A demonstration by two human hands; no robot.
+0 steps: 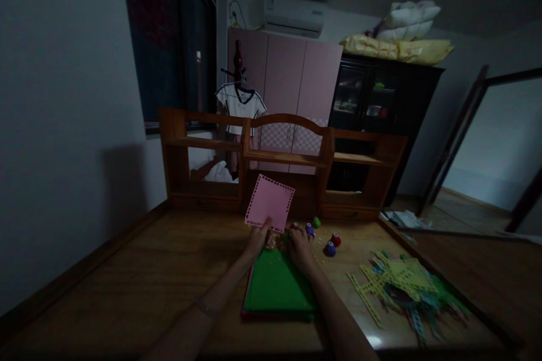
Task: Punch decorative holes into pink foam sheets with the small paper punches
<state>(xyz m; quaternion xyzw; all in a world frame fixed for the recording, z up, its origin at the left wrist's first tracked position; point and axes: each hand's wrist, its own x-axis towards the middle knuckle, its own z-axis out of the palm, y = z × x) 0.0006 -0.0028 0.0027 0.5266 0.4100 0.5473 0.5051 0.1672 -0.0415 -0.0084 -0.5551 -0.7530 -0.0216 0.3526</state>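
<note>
Two hands, likely mid border-punching: left hand (257, 238) pinches the pink sheet (270, 203) by its lower edge; right hand (301, 246) beside that pinch, grip unreadable. Next needs the sheet shifted along.

Both forearms forward; left hand (259, 238) in a pinch, right hand (300, 247) palm-down alongside.

Pink sheet (270, 202), green pad (277, 286)

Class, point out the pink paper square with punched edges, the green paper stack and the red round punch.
Pink paper square with punched edges (271, 203), head view, middle of the sheet.
Green paper stack (277, 287), head view, top sheet's centre.
Red round punch (336, 239), head view, its top.
</note>
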